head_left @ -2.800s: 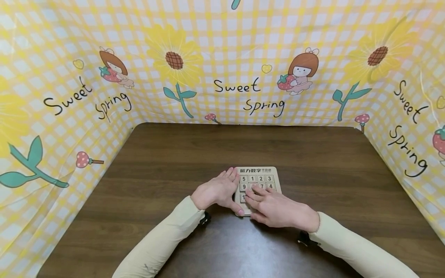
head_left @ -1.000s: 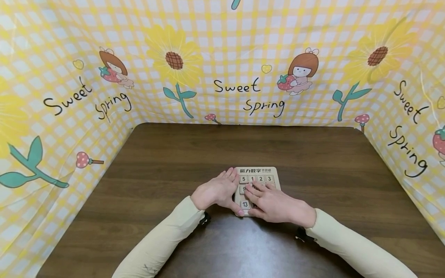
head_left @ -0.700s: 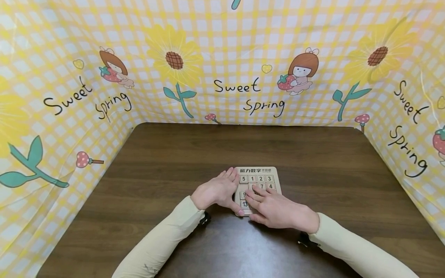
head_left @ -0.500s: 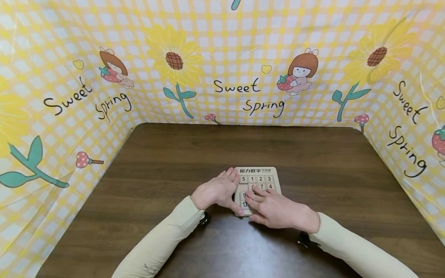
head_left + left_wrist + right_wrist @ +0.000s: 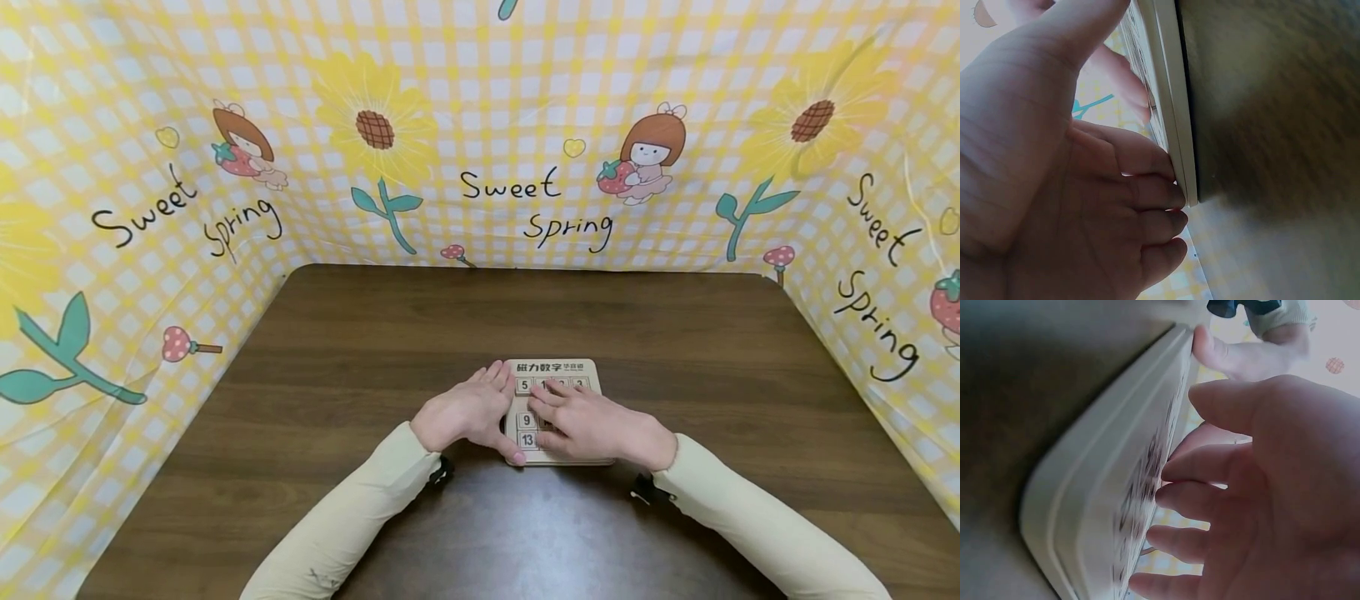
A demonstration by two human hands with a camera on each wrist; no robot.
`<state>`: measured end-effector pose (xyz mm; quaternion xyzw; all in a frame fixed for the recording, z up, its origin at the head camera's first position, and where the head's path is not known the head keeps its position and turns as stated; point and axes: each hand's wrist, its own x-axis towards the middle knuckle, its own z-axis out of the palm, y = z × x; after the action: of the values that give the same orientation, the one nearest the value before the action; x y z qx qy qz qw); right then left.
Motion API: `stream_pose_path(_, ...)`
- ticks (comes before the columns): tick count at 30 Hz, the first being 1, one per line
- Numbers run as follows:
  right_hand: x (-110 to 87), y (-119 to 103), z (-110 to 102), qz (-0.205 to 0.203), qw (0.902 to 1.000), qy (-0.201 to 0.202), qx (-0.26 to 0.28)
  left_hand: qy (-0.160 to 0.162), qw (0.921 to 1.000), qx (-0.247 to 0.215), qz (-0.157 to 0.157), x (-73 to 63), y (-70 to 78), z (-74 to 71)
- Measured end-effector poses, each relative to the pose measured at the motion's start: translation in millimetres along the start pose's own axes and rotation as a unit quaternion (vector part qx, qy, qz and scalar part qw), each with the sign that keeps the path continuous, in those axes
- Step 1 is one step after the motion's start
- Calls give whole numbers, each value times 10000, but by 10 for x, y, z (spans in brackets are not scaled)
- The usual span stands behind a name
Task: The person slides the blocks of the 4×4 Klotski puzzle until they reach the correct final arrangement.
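A pale number slide puzzle (image 5: 551, 367) lies flat on the table, with dark Chinese lettering along its top. My left hand (image 5: 468, 412) rests along its left edge, the thumb by the lower left corner. In the left wrist view, the left fingertips (image 5: 1166, 192) touch the board's side. My right hand (image 5: 588, 423) lies over the tiles, fingers extended and fingertips by the top rows. It hides most of the middle and right tiles. Tile 5 (image 5: 524, 385), tile 9 (image 5: 527, 421) and tile 13 (image 5: 527, 440) show at the left; a bare slot lies between 5 and 9.
A brown wood-grain table (image 5: 375, 325) carries the board. Yellow checked cloth (image 5: 487, 125) with flowers and lettering hangs behind it and at both sides. Each wrist wears a small black device, such as the right one (image 5: 651, 490).
Tile 13 has slid down into the bottom row, then tile 9 down into the row above it. Since half a second ago, my right hand has moved up the board. The left hand stays put.
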<state>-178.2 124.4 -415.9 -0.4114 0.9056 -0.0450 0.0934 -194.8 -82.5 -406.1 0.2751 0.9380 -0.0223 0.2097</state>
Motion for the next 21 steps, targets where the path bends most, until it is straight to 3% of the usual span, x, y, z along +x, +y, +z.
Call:
stream_pose_path(9, 153, 45, -41, 97, 9999, 0, 92, 5, 10000, 57, -11, 11, 1, 3)
stream_pose_path(21, 101, 12, 8, 46, 9999, -129, 67, 25, 10000, 67, -9, -9, 11, -13)
